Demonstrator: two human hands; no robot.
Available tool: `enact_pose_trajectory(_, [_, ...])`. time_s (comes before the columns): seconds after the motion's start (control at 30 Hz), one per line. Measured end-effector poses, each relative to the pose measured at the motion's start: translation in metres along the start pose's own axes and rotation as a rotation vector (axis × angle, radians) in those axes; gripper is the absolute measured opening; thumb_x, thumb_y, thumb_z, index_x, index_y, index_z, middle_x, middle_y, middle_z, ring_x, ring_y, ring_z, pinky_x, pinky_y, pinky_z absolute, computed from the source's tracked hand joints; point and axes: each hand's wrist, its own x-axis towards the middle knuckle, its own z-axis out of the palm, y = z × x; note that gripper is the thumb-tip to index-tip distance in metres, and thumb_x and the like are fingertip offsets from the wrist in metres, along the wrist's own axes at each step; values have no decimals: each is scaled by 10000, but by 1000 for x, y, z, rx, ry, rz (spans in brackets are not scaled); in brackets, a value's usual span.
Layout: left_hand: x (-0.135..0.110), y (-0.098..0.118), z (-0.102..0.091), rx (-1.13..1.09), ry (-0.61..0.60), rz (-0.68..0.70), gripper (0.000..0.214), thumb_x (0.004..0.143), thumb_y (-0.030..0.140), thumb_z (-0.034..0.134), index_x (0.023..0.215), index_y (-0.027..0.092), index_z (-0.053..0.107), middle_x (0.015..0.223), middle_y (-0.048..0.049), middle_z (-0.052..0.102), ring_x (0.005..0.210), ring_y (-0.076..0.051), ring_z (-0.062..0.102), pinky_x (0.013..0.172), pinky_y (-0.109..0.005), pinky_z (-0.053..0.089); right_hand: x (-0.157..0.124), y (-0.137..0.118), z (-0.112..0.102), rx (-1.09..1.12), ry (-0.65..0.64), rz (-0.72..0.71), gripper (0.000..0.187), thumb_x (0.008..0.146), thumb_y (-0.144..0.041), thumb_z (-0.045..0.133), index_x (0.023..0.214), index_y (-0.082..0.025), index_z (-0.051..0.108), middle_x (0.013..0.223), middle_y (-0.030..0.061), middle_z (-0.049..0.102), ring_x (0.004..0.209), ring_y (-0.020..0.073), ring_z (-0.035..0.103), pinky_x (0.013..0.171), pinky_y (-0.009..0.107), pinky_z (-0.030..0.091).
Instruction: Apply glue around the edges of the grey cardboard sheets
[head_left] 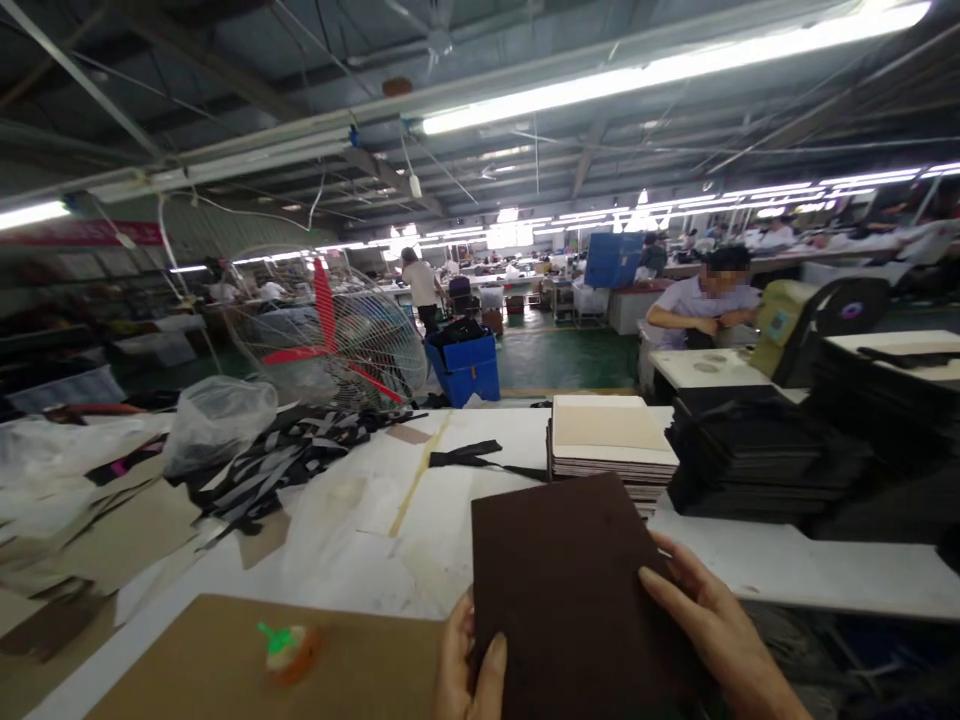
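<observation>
A dark brown rectangular panel (570, 590) is held up over the white table (450, 520) near its front edge. My left hand (469, 670) grips the panel's lower left edge, thumb on its face. On the right edge, my right hand (709, 620) lies with fingers curled over the panel's side. Below and left sits a tan board (225, 660) with a small orange and green object (289, 650) resting on it.
A stack of cream and brown panels (611, 440) and piles of black panels (757, 460) stand behind. Black straps (292, 450), a plastic bag (217, 415) and cardboard scraps lie left. A fan (330, 335) with red blades and a blue bin (465, 365) stand beyond; a seated person (705, 300) works far right.
</observation>
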Motion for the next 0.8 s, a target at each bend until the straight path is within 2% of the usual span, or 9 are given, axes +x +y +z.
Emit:
enact_pose_trajectory(0.07, [30, 1, 35, -23, -146, -12, 624, 701, 468, 726, 1245, 202, 577, 1241, -103, 672, 1159, -298, 627, 963, -386, 533, 26, -16, -19, -114, 116, -68, 701, 742, -568, 727, 1335, -252, 525, 1358, 111, 598, 1215, 298, 579, 957, 379, 523])
enact_pose_trajectory(0.17, [68, 10, 91, 16, -253, -20, 606, 754, 415, 694, 1297, 184, 557, 1247, -114, 661, 1081, -267, 660, 935, -378, 534, 70, -38, -48, -260, 218, -104, 780, 728, -608, 700, 1380, -230, 499, 1364, 111, 591, 1211, 305, 578, 941, 369, 531])
enact_pose_trajectory(0.3, [109, 27, 162, 144, -260, 133, 472, 804, 293, 634, 1263, 183, 601, 1191, -109, 671, 1092, -246, 637, 984, -374, 485, 131, -58, -83, -584, 329, -192, 713, 767, -637, 609, 1362, -251, 535, 1310, 73, 614, 1144, 298, 597, 961, 403, 490])
enact_pose_trajectory(0.4, [136, 38, 200, 336, -205, 231, 436, 804, 211, 596, 1236, 159, 622, 1193, -117, 647, 1133, -246, 598, 1022, -374, 445, 170, -63, -102, -797, 347, -224, 703, 771, -663, 540, 1315, -219, 582, 1230, 92, 623, 1066, 304, 604, 908, 424, 486])
enact_pose_trajectory(0.57, [165, 43, 233, 632, -190, 243, 416, 826, 179, 553, 1236, 166, 627, 1182, -118, 621, 1136, -244, 581, 1020, -362, 430, 211, -55, -119, -953, 316, -265, 715, 782, -665, 484, 1275, -164, 613, 1038, 101, 637, 986, 301, 584, 879, 430, 467])
enact_pose_trajectory(0.8, [180, 32, 244, 741, -165, 209, 409, 815, 213, 564, 1212, 153, 645, 1103, -126, 621, 1063, -271, 603, 958, -382, 456, 229, -43, -124, -969, 344, -227, 770, 766, -683, 467, 1262, -115, 621, 1054, 131, 614, 1029, 326, 556, 937, 462, 437])
